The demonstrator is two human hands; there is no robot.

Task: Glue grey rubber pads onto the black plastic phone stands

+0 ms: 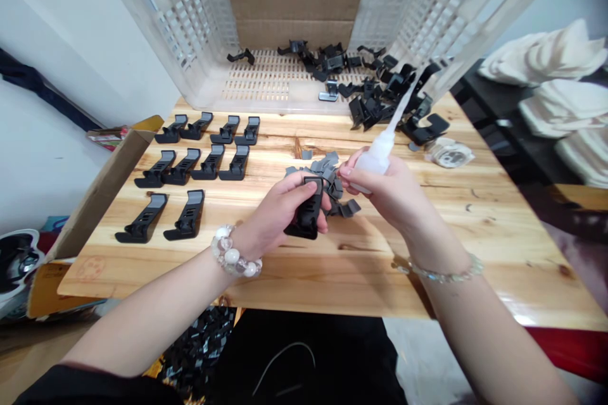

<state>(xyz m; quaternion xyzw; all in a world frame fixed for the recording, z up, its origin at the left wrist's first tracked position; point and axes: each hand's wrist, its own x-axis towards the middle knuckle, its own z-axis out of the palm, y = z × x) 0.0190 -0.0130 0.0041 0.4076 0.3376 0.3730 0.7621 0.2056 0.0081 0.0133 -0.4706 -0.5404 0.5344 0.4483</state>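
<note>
My left hand (280,209) is closed round a black plastic bracket (306,215), its thumb pressed on the upper end. In my right hand (380,183) is a white squeeze bottle (375,155) with a long thin nozzle that points up and away to the right. Just behind the left hand lies a loose pile of small grey pads (327,171), partly hidden by the fingers. Several finished-looking black brackets with grey faces (190,212) stand in rows at the left of the wooden table (294,285).
A white plastic crate (204,85) lies on its side at the back, with cardboard inside and a heap of black brackets (370,88) spilling from its right side. A roll of clear tape (449,153) lies to the right. White stacked pieces (546,57) stand beyond the table.
</note>
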